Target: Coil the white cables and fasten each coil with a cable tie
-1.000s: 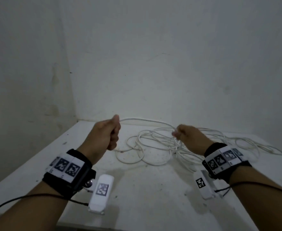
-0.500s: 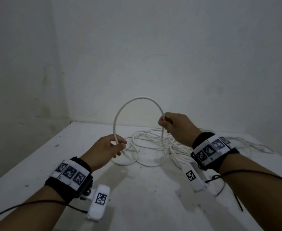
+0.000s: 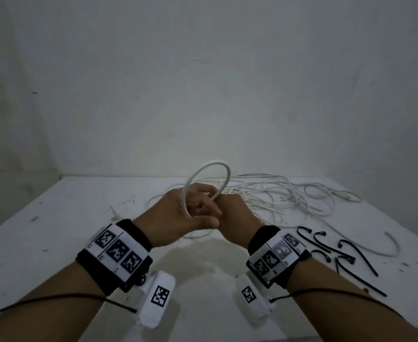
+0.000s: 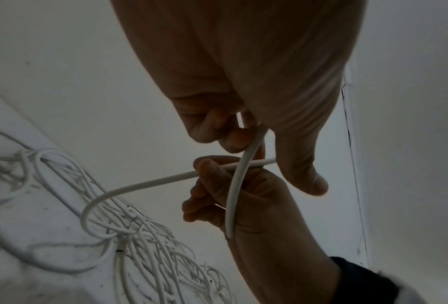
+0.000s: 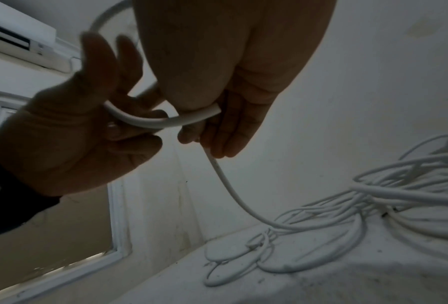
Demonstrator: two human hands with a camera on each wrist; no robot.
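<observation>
A small loop of white cable (image 3: 206, 169) stands above my two hands, which meet over the middle of the table. My left hand (image 3: 190, 215) grips the loop's base, its fingers (image 4: 212, 127) curled round the cable (image 4: 243, 164) where two strands cross. My right hand (image 3: 232, 211) touches the left and pinches the same cable (image 5: 165, 123); from it the strand (image 5: 233, 191) drops to the tangle of white cables (image 3: 277, 196) behind. Several black cable ties (image 3: 338, 253) lie to the right of my right wrist.
The white table (image 3: 67, 218) stands in a corner, with walls close behind and on the left. A loose curved piece of white cable (image 3: 392, 245) lies at the right beyond the ties. A thin white strip (image 3: 114, 211) lies left of the tangle.
My hands have come together at the middle, the right moving left to meet the left. The wide arch of cable between them has closed into a small loop.
</observation>
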